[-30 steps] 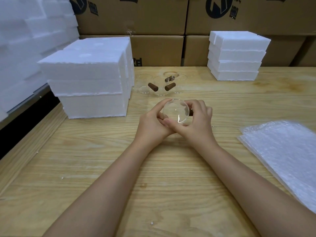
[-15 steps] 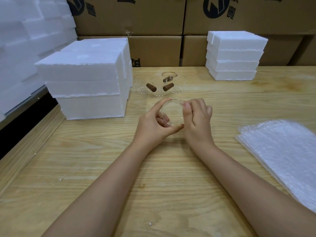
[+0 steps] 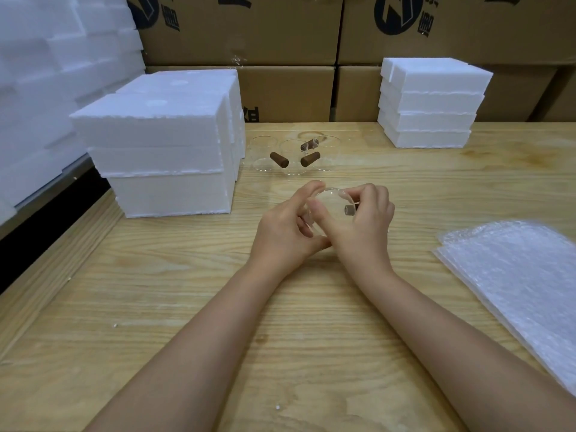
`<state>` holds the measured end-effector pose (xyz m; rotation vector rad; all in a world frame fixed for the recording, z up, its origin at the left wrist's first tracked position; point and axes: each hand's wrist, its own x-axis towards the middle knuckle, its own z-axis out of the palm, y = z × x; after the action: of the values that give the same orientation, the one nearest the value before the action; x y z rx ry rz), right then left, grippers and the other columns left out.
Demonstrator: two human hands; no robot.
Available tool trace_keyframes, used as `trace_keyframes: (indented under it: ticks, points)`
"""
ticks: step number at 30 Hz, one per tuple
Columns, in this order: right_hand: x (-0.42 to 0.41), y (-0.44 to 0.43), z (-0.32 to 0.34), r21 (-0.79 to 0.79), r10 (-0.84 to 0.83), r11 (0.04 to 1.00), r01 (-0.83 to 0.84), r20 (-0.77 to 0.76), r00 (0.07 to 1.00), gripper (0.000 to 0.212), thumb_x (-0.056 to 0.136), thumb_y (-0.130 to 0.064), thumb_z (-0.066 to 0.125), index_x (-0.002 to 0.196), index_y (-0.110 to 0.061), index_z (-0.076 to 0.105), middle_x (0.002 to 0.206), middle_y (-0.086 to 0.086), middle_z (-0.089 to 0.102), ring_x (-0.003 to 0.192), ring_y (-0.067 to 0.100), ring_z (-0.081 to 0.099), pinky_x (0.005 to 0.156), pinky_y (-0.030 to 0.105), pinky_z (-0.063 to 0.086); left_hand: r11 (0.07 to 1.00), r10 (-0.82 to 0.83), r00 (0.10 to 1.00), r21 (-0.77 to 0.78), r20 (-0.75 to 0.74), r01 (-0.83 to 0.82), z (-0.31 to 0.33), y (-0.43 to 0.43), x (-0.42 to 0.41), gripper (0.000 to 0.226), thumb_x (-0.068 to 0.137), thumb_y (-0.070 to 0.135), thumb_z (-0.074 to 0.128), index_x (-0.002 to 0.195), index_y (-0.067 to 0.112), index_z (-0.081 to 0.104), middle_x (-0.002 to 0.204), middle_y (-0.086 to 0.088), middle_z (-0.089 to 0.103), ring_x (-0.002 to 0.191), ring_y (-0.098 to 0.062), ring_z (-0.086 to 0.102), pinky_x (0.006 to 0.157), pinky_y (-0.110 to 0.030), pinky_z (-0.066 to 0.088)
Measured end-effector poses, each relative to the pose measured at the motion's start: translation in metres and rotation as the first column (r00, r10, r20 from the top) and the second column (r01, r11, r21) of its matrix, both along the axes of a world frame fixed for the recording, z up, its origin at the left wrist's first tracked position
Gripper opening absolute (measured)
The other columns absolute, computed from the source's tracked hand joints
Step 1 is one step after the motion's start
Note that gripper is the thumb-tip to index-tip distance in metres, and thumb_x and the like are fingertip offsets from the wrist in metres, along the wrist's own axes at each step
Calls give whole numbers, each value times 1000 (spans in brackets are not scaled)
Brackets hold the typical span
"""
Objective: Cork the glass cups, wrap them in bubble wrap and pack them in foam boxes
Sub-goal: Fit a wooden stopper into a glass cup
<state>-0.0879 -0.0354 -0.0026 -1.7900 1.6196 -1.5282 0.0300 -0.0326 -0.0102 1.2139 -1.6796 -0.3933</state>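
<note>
1. A second earlier the cup had its clear base turned to the person, held between both hands. By this moment it had been rolled over, and a brown cork showed on its right side where none could be seen before.

2. The left hand grasped the cup from its left, thumb up over the rim and fingers curled beneath.

3. The right hand was clenched round the cup's right side, fingers hooked over the top. The cork sat just under those fingers. I could not tell whether they pinched it or only lay beside it.

4. The cup was held just above the desk, between the two hands, not set down.

5. To my eye the corking of this cup was at or near its finish. How deep the cork sat could not be made out through the glass.

6. Beyond the hands stood the other cups, close together, corks showing among them.

7. The wrap lay well off to the right of the right hand, and foam boxes were stacked to the left of the left hand. Wrapping and boxing looked not yet started for this cup.
</note>
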Motion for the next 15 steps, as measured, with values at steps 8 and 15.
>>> trace_keyframes:
  ticks: [8,15]
  points:
    - [3,4,0,-110,-9,994,-4,-115,993,83,53,-64,70,108,-2,57,111,6,41,108,29,39,97,39,36,995,-39,993,82,-114,48,-3,-3,5,64,67,12,68,114,52,50,69,15,63,64,3,58,65,-1,38]
    - [2,3,-3,-196,108,977,-82,125,986,80,69,-57,67,131,-13,41,125,5,29,116,5,31,100,12,30,989,-67,969,109,-238,96,0,-5,4,68,57,41,85,112,62,50,76,7,65,67,2,64,69,-11,50]
